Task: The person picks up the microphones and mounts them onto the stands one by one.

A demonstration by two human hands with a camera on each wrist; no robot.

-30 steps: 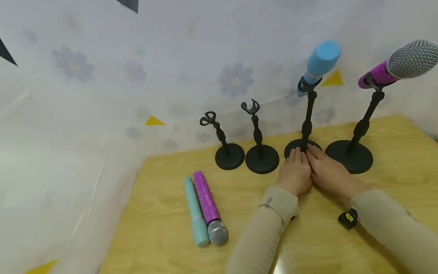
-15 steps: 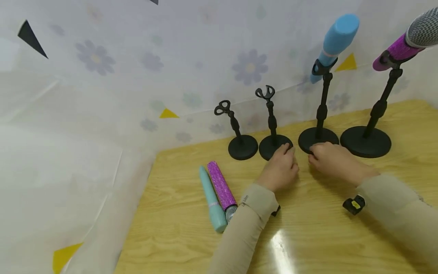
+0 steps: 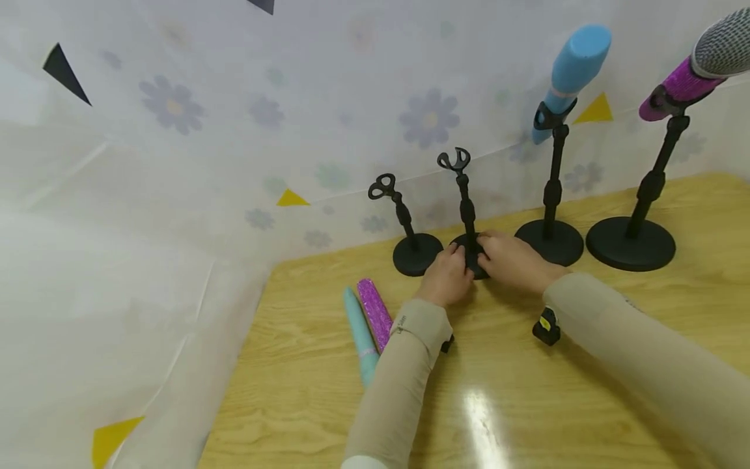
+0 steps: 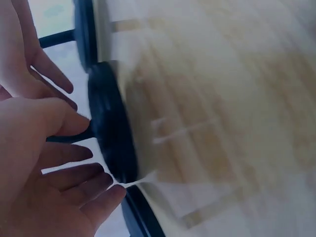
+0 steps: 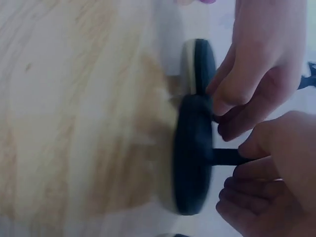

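My left hand [image 3: 448, 277] is at the left side of the base of a black microphone stand [image 3: 467, 212], second from the left. On the right side of the same base is my right hand [image 3: 510, 257], its fingertips close to the pole. That stand's round base [image 4: 111, 123] lies between both hands in the left wrist view, where the left fingers are loosely extended. The right thumb is beside the pole [image 5: 229, 157] in the right wrist view; contact is hard to tell. A fork-like clip tops this stand, with no microphone in it.
Left of it stands a shorter microphone stand [image 3: 413, 254]. To the right, taller stands carry a blue microphone [image 3: 577, 65] and a purple microphone [image 3: 685, 81]. A teal microphone [image 3: 360, 329] and a glittery purple microphone [image 3: 375, 309] lie on the wooden table [image 3: 305, 365], partly behind my left sleeve.
Both hands have left the base of the blue microphone's stand and moved left to the second stand's base. The left forearm now covers more of the lying microphones.
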